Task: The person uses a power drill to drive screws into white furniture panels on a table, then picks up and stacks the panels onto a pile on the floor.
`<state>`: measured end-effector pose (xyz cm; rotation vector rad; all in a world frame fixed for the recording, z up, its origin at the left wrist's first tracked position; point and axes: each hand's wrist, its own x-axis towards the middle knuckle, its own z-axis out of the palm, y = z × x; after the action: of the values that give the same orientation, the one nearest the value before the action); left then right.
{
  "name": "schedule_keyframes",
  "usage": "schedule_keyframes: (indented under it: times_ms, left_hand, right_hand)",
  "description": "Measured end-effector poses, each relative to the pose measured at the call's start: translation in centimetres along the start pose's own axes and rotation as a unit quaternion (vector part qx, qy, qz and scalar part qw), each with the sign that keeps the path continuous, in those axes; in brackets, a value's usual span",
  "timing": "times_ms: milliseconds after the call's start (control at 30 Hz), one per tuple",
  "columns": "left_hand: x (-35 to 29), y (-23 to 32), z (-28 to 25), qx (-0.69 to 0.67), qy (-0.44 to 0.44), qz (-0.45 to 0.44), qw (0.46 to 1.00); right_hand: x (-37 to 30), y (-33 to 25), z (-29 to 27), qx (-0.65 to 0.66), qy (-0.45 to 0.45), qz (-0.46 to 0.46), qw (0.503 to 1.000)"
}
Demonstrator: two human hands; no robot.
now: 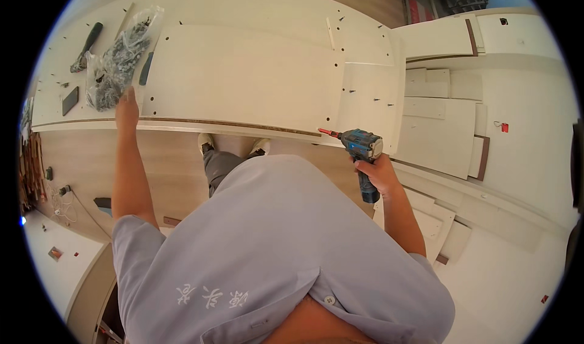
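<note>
blue drill (362, 152) in right hand (378, 175)

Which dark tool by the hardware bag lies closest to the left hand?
The slim dark tool lying against the clear hardware bag's right side, just above the left hand. The black-handled tool lies beyond the bag, farther left.

Person wears a light grey-blue short-sleeved shirt (274, 240); sleeves end above the elbow, forearms bare. Collar seen from above, one small pale button (329, 299) at the neck opening. Small white embroidered characters (211, 296) on the shirt's left chest side. Dark grey trousers (220, 164) show just past the shirt hem. Light-coloured shoes (234, 143), toes pointing away from camera. Both hands bare: left hand (126, 109), right hand (378, 173). No gloves, watch or rings visible.
</note>
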<state>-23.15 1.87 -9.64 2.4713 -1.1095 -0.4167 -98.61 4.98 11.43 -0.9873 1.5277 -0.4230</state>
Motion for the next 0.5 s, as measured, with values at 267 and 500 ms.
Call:
schedule_keyframes:
  times_ms: [267, 500]
  left_hand:
    - [-0.3, 3.1, 3.1, -0.032, -0.120, -0.064, 0.990]
    - [-1.5, 4.5, 2.4, -0.091, -0.098, -0.059, 0.989]
  right_hand:
    - [1.1, -2.7, -0.8, -0.219, 0.001, 0.040, 0.975]
    - [3.2, -2.7, 0.2, -0.406, -0.036, 0.020, 0.913]
